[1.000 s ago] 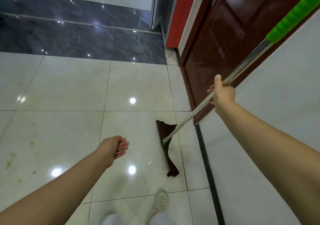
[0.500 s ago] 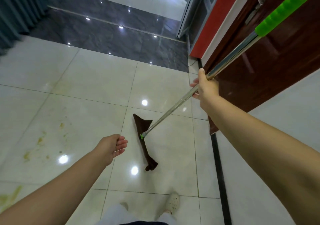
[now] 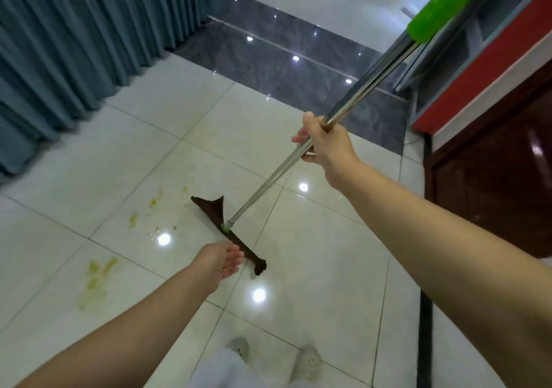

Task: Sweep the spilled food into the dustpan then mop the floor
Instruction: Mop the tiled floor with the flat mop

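My right hand [image 3: 327, 144] grips the steel mop handle [image 3: 367, 84], which has a green foam sleeve [image 3: 442, 8] at its upper end. The dark brown mop cloth [image 3: 215, 212] lies flat on the white tiles at the handle's foot. Yellow-green food smears [image 3: 134, 217] stain the tiles just left of the cloth, and a larger smear [image 3: 97, 274] lies nearer me. My left hand [image 3: 221, 260] hovers above the floor with loosely curled fingers, holding nothing, and covers part of the cloth's near end. No dustpan is in view.
A blue-grey curtain [image 3: 74, 44] hangs along the left. A dark marble floor band [image 3: 283, 59] crosses the back. A dark wooden door [image 3: 493, 178] and red wall trim [image 3: 478, 71] stand at the right. My white shoes [image 3: 309, 362] are at the bottom.
The view has swung left, bringing the curtain and the smears into sight. My right hand has carried the mop leftward, so the cloth now lies next to the smears. My left hand stays empty.
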The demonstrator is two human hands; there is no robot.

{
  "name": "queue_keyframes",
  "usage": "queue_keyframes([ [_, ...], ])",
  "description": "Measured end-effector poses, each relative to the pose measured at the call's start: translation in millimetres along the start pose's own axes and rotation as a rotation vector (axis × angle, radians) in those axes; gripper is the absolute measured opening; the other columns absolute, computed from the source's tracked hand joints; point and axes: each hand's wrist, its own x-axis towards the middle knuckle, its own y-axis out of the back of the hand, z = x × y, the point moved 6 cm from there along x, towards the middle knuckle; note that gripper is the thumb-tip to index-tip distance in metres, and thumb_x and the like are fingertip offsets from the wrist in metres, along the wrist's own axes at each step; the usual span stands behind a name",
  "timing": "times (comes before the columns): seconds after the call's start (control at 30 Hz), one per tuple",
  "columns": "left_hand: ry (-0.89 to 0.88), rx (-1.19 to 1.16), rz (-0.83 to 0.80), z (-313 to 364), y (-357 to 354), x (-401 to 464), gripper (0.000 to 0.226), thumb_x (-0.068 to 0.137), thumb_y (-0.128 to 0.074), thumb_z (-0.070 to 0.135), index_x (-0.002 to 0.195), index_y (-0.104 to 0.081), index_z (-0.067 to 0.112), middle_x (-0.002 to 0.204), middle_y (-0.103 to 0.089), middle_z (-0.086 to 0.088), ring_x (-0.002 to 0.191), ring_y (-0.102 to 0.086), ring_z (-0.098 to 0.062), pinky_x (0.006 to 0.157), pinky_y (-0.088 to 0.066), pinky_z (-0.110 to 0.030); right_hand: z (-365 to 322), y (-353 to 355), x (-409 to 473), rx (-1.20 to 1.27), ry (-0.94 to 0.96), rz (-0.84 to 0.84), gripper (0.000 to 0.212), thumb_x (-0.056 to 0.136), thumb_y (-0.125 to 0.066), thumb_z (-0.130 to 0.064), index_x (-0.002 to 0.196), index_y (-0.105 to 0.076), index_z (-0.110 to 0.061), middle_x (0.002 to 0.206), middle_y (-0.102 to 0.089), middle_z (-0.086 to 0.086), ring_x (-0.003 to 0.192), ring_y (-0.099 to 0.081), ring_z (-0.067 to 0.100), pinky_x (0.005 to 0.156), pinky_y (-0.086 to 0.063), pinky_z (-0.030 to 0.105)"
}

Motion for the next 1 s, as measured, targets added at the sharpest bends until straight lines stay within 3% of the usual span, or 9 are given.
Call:
queue_keyframes([
  [0.17, 0.012, -0.088, 0.083, -16, 24, -5, 0.026, 0.097, -0.044, 0.01, 0.075, -0.055, 0.003, 0.076, -0.06, -0.011, 0.066, -0.056, -0.018, 0.062, -0.047, -0.026, -6, -54, -7, -0.07, 0.071, -0.258, 0.021, 0.095, -0.052, -0.034, 0.086, -0.06, -0.017, 0.098, -0.071, 0.006, 0.099, -0.066, 0.016, 0.095, -0.051, 0.045],
  [0.33, 0.011, -0.18, 0.16, -40, 32, -12, 0.024, 0.097, -0.046, 0.009, 0.077, -0.057, 0.002, 0.079, -0.062, -0.011, 0.07, -0.058, -0.019, 0.063, -0.049, -0.026, 12, -89, -27, -0.203, 0.159, -0.625, 0.021, 0.095, -0.053, -0.036, 0.081, -0.059, -0.022, 0.102, -0.068, 0.005, 0.11, -0.061, 0.022, 0.099, -0.048, 0.042],
  [0.5, 0.027, -0.267, 0.188, -68, 13, -23, 0.027, 0.099, -0.043, 0.012, 0.076, -0.054, 0.004, 0.076, -0.059, -0.009, 0.066, -0.054, -0.017, 0.062, -0.046, -0.026, 53, -88, -45, -0.326, 0.182, -0.828, 0.017, 0.095, -0.056, -0.028, 0.091, -0.061, -0.012, 0.091, -0.057, 0.001, 0.089, -0.051, 0.015, 0.082, -0.043, 0.029],
  [0.7, 0.022, -0.316, 0.182, -103, -22, -35, 0.018, 0.097, -0.047, 0.01, 0.093, -0.062, 0.0, 0.077, -0.062, -0.009, 0.066, -0.057, -0.017, 0.061, -0.049, -0.026, 109, -45, -70, -0.516, 0.118, -0.915, 0.026, 0.096, -0.055, -0.026, 0.108, -0.063, -0.003, 0.09, -0.053, 0.002, 0.086, -0.047, 0.014, 0.079, -0.043, 0.031],
  [0.8, -0.001, -0.318, 0.165, -116, -44, -42, 0.02, 0.097, -0.046, 0.01, 0.086, -0.061, 0.003, 0.077, -0.063, -0.008, 0.066, -0.057, -0.016, 0.062, -0.049, -0.026, 129, -16, -83, -0.61, 0.061, -0.925, 0.03, 0.097, -0.052, -0.029, 0.115, -0.06, -0.007, 0.095, -0.056, 0.004, 0.087, -0.055, 0.016, 0.08, -0.05, 0.033],
  [1.0, -0.041, -0.299, 0.114, -131, -90, -53, 0.018, 0.095, -0.048, 0.01, 0.085, -0.063, 0.006, 0.074, -0.062, -0.006, 0.065, -0.056, -0.015, 0.064, -0.048, -0.025, 150, 35, -98, -0.461, -0.044, -0.868, 0.009, 0.097, -0.053, -0.021, 0.096, -0.056, -0.012, 0.084, -0.062, 0.019, 0.069, -0.065, 0.022, 0.077, -0.057, 0.034],
])
